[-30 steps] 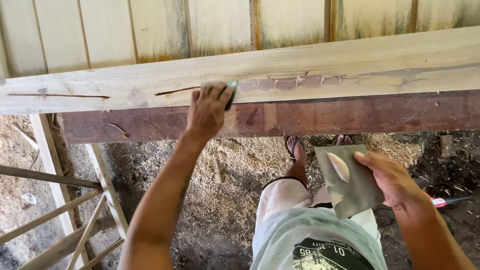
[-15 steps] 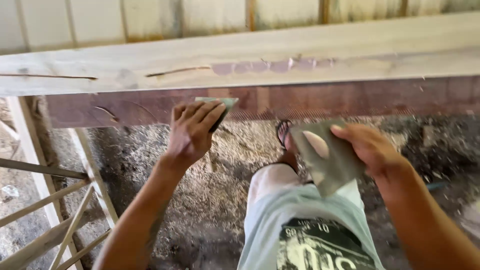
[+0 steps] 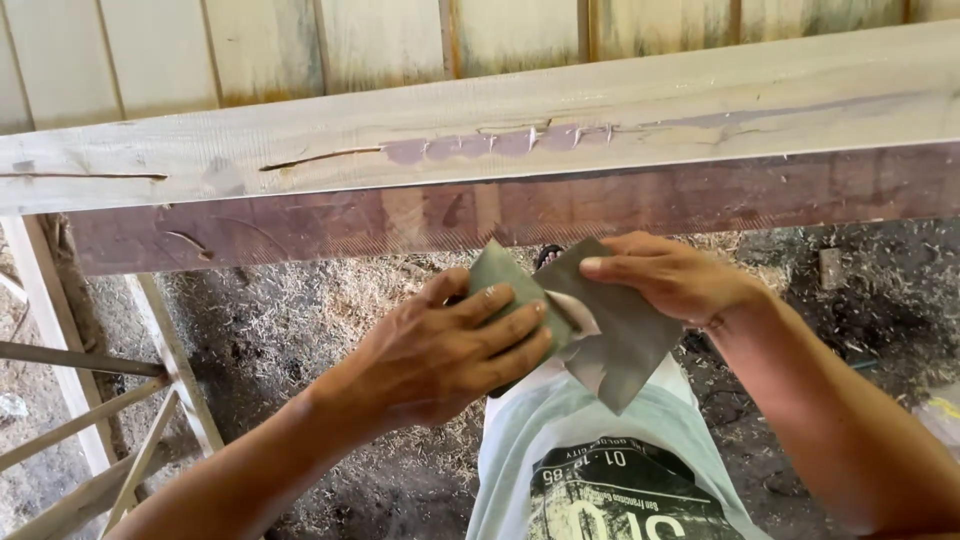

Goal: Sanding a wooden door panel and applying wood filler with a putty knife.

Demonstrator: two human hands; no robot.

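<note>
My left hand (image 3: 440, 350) grips a small green-grey scraper card (image 3: 505, 285), its edge pressed against a larger grey sheet (image 3: 625, 335) smeared with pale filler. My right hand (image 3: 675, 275) pinches the top of that grey sheet. Both hands are close together, just below and in front of a long wooden beam (image 3: 500, 180). Along the beam's top face runs a crack patched with purplish-grey filler (image 3: 480, 145); an open crack (image 3: 320, 158) continues to the left.
A wooden trestle frame (image 3: 110, 400) stands at the lower left under the beam. The ground (image 3: 300, 330) is covered with sawdust and shavings. A weathered plank wall (image 3: 400, 40) rises behind the beam. My light shirt with a dark print (image 3: 600, 470) fills the bottom centre.
My left hand left the beam's face and came down and right with the scraper to meet the grey sheet. My right hand rose toward the middle. The camera moved closer.
</note>
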